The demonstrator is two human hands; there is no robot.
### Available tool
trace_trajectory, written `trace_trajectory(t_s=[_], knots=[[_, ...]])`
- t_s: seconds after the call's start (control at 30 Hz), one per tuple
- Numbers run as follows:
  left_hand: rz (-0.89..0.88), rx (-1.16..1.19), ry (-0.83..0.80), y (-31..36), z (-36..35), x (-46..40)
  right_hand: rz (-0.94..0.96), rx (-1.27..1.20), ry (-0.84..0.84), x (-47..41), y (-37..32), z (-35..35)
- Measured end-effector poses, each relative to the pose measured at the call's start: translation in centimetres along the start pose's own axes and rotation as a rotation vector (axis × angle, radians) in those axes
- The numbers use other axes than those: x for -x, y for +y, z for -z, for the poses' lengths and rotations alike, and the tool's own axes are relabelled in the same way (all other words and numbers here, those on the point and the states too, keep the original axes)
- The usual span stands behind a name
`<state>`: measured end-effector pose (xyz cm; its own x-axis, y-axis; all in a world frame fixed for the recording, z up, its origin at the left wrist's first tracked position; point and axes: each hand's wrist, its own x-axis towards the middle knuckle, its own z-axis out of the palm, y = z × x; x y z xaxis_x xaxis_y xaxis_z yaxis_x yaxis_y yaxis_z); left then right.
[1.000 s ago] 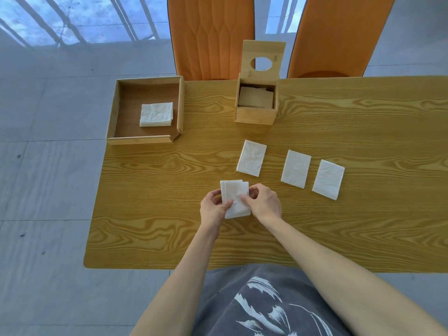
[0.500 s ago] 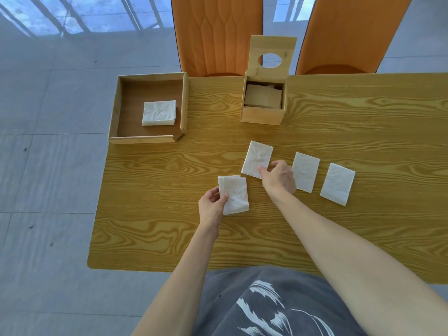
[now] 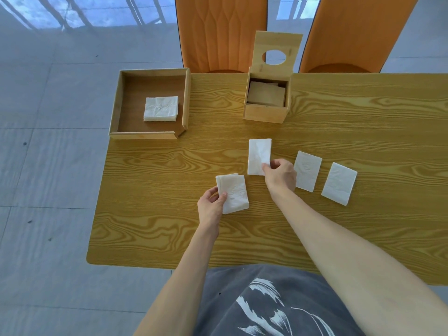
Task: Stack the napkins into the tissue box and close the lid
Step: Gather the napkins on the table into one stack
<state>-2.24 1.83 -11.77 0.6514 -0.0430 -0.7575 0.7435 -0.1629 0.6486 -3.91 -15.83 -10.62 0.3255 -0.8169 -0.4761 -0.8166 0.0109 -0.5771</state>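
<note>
A wooden tissue box (image 3: 264, 113) stands at the table's far side, its lid (image 3: 277, 53) with a round hole raised upright; napkins lie inside. My left hand (image 3: 211, 206) holds a small stack of white napkins (image 3: 234, 193) by its lower left corner. My right hand (image 3: 281, 175) pinches the lower right corner of a single napkin (image 3: 259, 155) lying just ahead. Two more napkins (image 3: 308, 169) (image 3: 339, 183) lie flat to the right of my right hand.
A shallow wooden tray (image 3: 185, 103) at the far left corner of the table (image 3: 363, 132) holds a folded pile of napkins (image 3: 161, 108). Two orange chairs (image 3: 221, 32) stand behind the table. The floor is grey tile.
My right hand left the stack, reached forward to the nearest single napkin and now pinches its corner, which has turned straighter. My left hand keeps the stack.
</note>
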Motion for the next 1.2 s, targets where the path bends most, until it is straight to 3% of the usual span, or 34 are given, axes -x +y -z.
trace_trajectory(t_s=[0.17,0.3,0.43,0.57,0.7,1.07,1.2], knots=[[-0.008,0.023,-0.001,0.1,0.0,0.2,-0.016,-0.304,-0.054,0.5,1.5,1.4],[-0.027,0.006,-0.003,0.0,0.0,0.1,-0.087,-0.514,-0.289,2.1,3.1,2.2],[-0.011,0.011,-0.007,0.2,-0.2,0.2,-0.124,-0.522,-0.48,4.4,4.4,1.1],[0.012,0.012,-0.001,0.2,0.0,0.1,-0.142,-0.496,-0.532,5.8,5.1,-0.3],[0.022,0.029,0.007,0.1,0.2,0.1,-0.124,-0.422,-0.513,6.0,5.4,-0.7],[0.04,0.077,-0.081,-0.1,-0.6,0.6,0.21,0.21,-0.262,5.1,5.2,-0.7],[0.003,0.033,-0.06,-0.1,-1.6,0.5,0.263,0.209,-0.108,4.1,5.6,0.9]])
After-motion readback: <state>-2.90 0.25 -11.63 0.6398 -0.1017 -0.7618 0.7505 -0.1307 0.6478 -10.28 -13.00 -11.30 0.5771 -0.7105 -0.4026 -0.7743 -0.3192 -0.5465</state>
